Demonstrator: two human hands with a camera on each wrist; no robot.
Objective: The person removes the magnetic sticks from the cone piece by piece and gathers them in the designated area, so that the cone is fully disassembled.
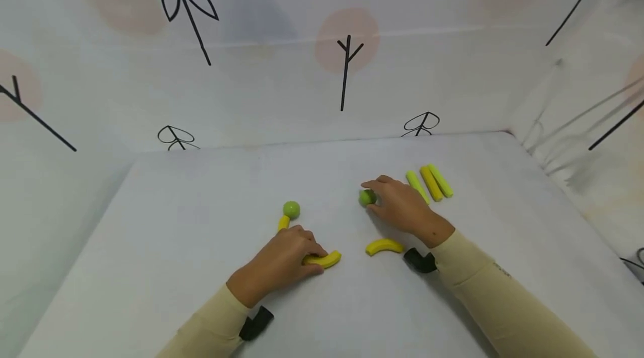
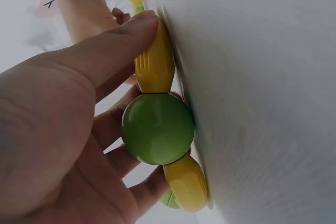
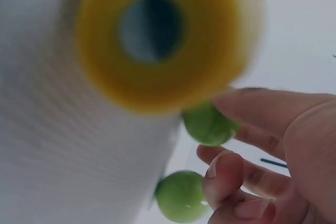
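As you look down at the white surface [image 1: 201,196], your left hand [image 1: 284,260] has its thumb and fingers closed round a curved yellow tube [image 1: 329,259], which pokes out at 3 o'clock. The left wrist view shows a middle green ball [image 2: 158,129] joined between that tube and a second yellow tube [image 2: 186,183]. An outer green ball [image 1: 291,210] sits at the second tube's far end, at 12 o'clock from your left hand.

Your right hand [image 1: 399,205] is partly closed, its thumb and index finger curled about a green ball [image 1: 367,197] at its 9 o'clock; you cannot tell how firmly they hold it. A loose curved yellow tube [image 1: 384,246] lies at 7 o'clock from that hand. At its 2 o'clock, a straight yellow tube [image 1: 431,183] lies between two light-green tubes [image 1: 440,180], the nearer one partly hidden by your hand.
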